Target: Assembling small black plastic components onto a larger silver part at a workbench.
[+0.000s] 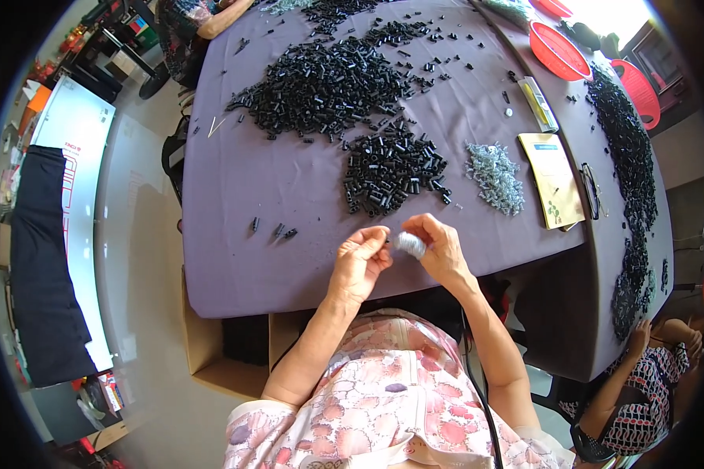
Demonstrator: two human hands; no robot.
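Note:
My left hand (357, 264) is closed, thumb and index finger pinched on a small black piece (387, 241) that barely shows at the fingertips. Close beside it, my right hand (443, 252) has its fingers bent together. At its thumb is a whitish-grey, ribbed thing (409, 245); blur hides whether it is held or wrapped around the thumb. Just beyond both hands lies a small pile of short black tubes (395, 168). To its right is a heap of small clear plastic pieces (496, 178). A few loose black tubes (278, 230) lie left of my hands.
A larger black tube pile (321, 84) spreads farther back on the purple-grey tablecloth (235, 180). At right are a yellow booklet (551, 180), glasses (593, 191), a clear-lidded box (537, 104) and a red basket (560, 51). Two other people (637, 399) (219, 19) sit at the table. An open cardboard box (225, 379) stands below.

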